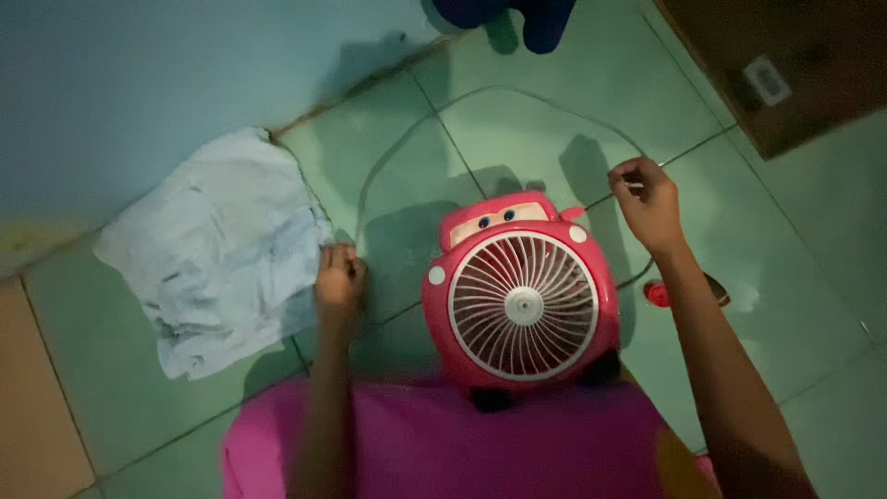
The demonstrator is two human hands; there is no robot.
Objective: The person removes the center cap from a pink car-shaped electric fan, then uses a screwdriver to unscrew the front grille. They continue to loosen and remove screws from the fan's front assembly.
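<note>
Both fists, left hand (339, 277) and right hand (647, 199), pinch the thin pale cord (443, 106); tugging could topple the pink car-shaped plastic fan (520, 296)

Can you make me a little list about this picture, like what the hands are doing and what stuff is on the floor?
Left hand: closed on one end of a thin cord
Right hand: pinching the cord's other end
Cord: loops out over the floor between both hands
Between the hands: pink car-shaped fan with white grille, on the person's lap
Left of fan: crumpled pale cloth
Floor: green tiles
By right forearm: small red object, unclear
Top right: brown cardboard box
</note>
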